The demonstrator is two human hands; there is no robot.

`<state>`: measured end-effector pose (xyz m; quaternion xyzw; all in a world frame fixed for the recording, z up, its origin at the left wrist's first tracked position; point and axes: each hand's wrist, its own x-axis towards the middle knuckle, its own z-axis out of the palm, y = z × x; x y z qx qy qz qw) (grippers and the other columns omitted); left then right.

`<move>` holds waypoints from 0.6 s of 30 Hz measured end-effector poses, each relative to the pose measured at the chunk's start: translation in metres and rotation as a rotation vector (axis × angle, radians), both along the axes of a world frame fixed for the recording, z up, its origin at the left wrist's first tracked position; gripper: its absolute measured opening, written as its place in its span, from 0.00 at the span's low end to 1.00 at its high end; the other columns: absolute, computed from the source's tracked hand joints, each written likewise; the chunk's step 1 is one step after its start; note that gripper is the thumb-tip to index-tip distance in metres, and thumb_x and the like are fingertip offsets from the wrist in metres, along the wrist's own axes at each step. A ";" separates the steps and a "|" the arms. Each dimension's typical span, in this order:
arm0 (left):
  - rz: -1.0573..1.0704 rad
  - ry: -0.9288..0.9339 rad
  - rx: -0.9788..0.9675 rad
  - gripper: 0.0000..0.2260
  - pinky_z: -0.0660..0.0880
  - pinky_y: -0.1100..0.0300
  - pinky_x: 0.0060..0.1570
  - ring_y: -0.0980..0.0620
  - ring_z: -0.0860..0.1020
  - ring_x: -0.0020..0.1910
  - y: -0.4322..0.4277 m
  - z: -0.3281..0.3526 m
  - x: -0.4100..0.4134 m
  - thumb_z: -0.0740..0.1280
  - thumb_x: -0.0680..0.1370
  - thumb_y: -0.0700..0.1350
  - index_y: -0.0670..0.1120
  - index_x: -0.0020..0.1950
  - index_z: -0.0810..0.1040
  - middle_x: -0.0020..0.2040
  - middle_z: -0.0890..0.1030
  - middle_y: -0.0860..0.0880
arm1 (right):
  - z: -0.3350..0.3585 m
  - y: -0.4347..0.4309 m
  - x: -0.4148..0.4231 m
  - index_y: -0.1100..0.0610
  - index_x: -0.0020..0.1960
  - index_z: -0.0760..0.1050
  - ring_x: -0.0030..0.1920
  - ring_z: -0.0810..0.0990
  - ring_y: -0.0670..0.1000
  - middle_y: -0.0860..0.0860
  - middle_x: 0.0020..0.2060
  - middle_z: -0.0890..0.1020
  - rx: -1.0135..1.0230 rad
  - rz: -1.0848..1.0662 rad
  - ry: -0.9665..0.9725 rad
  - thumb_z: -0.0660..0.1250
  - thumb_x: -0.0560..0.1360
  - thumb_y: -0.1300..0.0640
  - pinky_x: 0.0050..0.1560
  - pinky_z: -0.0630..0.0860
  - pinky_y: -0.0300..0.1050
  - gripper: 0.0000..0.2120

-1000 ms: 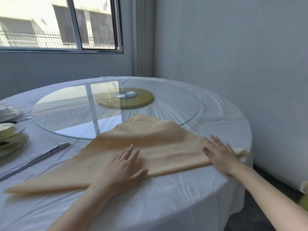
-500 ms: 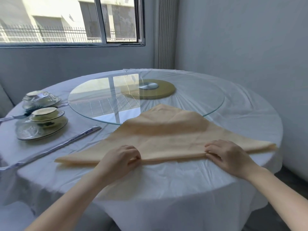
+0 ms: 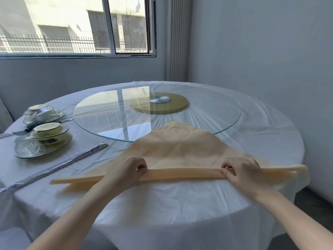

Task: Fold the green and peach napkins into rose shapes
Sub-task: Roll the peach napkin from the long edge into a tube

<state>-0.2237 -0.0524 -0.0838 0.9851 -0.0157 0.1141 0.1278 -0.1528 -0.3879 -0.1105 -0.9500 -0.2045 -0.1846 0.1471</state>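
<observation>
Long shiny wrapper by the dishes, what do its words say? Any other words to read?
Long silvery plastic wrapper: blue print near its far end, too blurred to read.
Peach cloth napkin: no writing.
Nothing else readable anywhere.

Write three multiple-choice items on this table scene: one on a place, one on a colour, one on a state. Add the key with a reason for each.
1. The far tip of the napkin lies:
A. on the near rim of the glass turntable
B. inside a drawer
C. on the floor

2. The napkin is:
A. green
B. white
C. peach

3. Its near edge is:
A. lying flat
B. rolled into a band
C. tied in a knot

Key:
1 A, the point overlaps the glass rim.
2 C, the cloth is plainly peach.
3 B, the left hand and right hand each pinch a rolled band along the near edge.
</observation>
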 end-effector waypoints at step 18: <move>-0.553 0.138 0.140 0.31 0.45 0.58 0.73 0.54 0.48 0.76 -0.148 -0.038 0.040 0.45 0.78 0.61 0.48 0.77 0.51 0.78 0.52 0.51 | -0.013 -0.012 -0.002 0.49 0.51 0.78 0.52 0.77 0.51 0.46 0.49 0.80 0.012 -0.057 -0.067 0.57 0.70 0.38 0.55 0.65 0.43 0.20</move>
